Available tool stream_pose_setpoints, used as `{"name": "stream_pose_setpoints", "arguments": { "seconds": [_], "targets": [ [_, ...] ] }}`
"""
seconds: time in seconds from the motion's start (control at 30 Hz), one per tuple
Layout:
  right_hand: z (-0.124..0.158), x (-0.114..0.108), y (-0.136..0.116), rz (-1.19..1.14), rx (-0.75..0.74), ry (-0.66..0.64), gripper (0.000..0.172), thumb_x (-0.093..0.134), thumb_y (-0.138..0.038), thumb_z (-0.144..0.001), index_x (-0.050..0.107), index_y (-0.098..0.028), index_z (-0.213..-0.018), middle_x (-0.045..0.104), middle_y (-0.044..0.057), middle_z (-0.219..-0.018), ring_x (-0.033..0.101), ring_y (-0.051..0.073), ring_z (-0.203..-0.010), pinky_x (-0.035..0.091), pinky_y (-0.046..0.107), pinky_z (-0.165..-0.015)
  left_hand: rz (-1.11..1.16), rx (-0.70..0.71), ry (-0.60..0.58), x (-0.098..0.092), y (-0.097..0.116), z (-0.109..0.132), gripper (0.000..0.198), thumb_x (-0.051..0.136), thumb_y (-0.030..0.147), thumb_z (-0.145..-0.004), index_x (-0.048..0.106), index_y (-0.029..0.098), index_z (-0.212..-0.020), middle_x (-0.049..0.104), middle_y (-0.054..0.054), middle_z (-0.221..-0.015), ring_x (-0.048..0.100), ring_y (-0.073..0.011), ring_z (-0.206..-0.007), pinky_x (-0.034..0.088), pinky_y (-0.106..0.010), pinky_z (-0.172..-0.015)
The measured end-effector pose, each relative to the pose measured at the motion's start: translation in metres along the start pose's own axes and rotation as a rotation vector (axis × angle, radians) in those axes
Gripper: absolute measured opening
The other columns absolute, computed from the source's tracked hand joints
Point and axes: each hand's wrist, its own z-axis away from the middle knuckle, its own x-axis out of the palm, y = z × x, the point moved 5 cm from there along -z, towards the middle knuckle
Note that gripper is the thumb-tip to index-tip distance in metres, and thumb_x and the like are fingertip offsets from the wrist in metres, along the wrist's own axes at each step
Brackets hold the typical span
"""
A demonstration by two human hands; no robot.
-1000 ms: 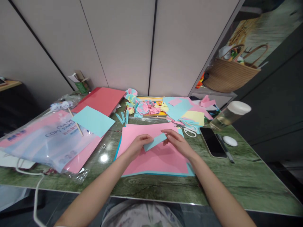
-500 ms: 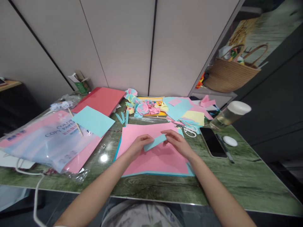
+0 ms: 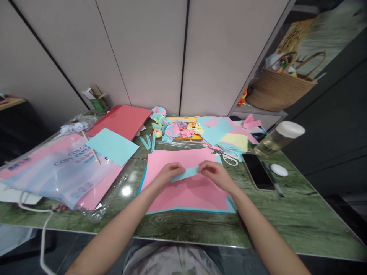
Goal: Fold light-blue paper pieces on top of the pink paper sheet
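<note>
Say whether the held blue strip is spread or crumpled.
Spread: the blue strip spans between the left hand and the right hand, its visible face smooth. Cannot tell whether it's doubled.

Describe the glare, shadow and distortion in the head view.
Head view: white glare spot on the green wood-patterned tabletop, left of the rectangular pink paper sheet; head view: soft shadow on that sheet beneath the light-blue paper strip pinched by the left hand and right hand; head view: the transparent, white-lidded bottle leans outward, likely wide-angle stretch.

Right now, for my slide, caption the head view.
Left hand and right hand hold a blue paper strip over pink paper.
</note>
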Motion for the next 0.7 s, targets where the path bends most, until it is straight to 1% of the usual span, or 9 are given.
{"name": "stream_pose_setpoints", "arguments": {
  "seconds": [0.07,0.23,0.3,0.37,0.43,0.57,0.63,0.7],
  "targets": [
    [0.002,-0.002,-0.002,0.038,0.009,-0.049,0.013,0.051,-0.013,-0.072,0.062,-0.017,-0.076,0.061,0.003,-0.08,0.055,0.014,-0.078,0.041,0.027,-0.074,-0.047,0.013,-0.011,-0.001,0.003,0.001,0.021,0.06,0.034,-0.065,0.056,0.013,-0.065,0.049,0.003,-0.055,0.041,-0.007,-0.049,0.029,-0.019,-0.046],
    [0.005,0.002,-0.003,0.093,0.02,-0.259,0.012,0.054,-0.015,-0.071,0.065,-0.018,-0.076,0.063,0.004,-0.084,0.057,0.015,-0.082,0.042,0.028,-0.077,-0.164,0.03,-0.093,0.002,0.011,0.004,0.018,0.063,0.029,-0.062,0.061,0.012,-0.068,0.055,0.001,-0.06,0.047,-0.009,-0.056,0.033,-0.02,-0.053],
    [0.006,0.005,-0.001,0.105,0.026,-0.299,0.012,0.055,-0.017,-0.071,0.065,-0.018,-0.077,0.063,0.004,-0.084,0.057,0.015,-0.082,0.042,0.028,-0.076,-0.199,0.031,-0.126,0.005,0.011,0.006,0.018,0.063,0.028,-0.062,0.062,0.012,-0.069,0.056,0.0,-0.061,0.048,-0.0095,-0.056,0.034,-0.021,-0.053],
    [0.005,0.009,0.002,0.109,0.046,-0.304,0.013,0.055,-0.02,-0.072,0.065,-0.018,-0.08,0.063,0.004,-0.084,0.057,0.015,-0.08,0.042,0.027,-0.074,-0.223,0.037,-0.143,0.008,0.01,0.007,0.017,0.062,0.027,-0.063,0.062,0.012,-0.069,0.057,-0.001,-0.062,0.048,-0.0098,-0.057,0.034,-0.021,-0.054],
    [0.005,0.011,0.005,0.093,0.071,-0.274,0.014,0.056,-0.023,-0.072,0.063,-0.018,-0.083,0.063,0.004,-0.085,0.056,0.014,-0.078,0.043,0.027,-0.072,-0.234,0.044,-0.153,0.01,0.01,0.007,0.017,0.061,0.027,-0.064,0.062,0.011,-0.07,0.058,-0.001,-0.063,0.049,-0.0098,-0.058,0.035,-0.021,-0.054],
    [0.003,0.013,0.011,-0.014,0.12,-0.173,0.027,0.06,-0.024,-0.069,0.054,-0.019,-0.094,0.06,0.002,-0.083,0.056,0.012,-0.071,0.043,0.026,-0.067,-0.234,0.044,-0.174,0.012,0.012,0.008,0.018,0.06,0.028,-0.066,0.061,0.011,-0.072,0.059,-0.002,-0.066,0.049,-0.0098,-0.058,0.035,-0.02,-0.053],
    [0.002,0.015,0.014,-0.066,0.137,-0.16,0.032,0.061,-0.024,-0.069,0.05,-0.019,-0.099,0.059,0.001,-0.08,0.056,0.011,-0.066,0.043,0.026,-0.064,-0.228,0.047,-0.176,0.013,0.013,0.009,0.019,0.06,0.029,-0.067,0.061,0.011,-0.075,0.06,-0.003,-0.068,0.051,-0.0108,-0.06,0.037,-0.021,-0.055],
    [0.002,0.018,0.015,-0.09,0.145,-0.15,0.033,0.06,-0.023,-0.069,0.049,-0.02,-0.1,0.059,0.0,-0.077,0.056,0.012,-0.065,0.044,0.026,-0.064,-0.239,0.065,-0.165,0.015,0.015,0.011,0.023,0.061,0.03,-0.066,0.061,0.013,-0.08,0.061,-0.005,-0.073,0.054,-0.0127,-0.065,0.039,-0.022,-0.059]
  ]
}}
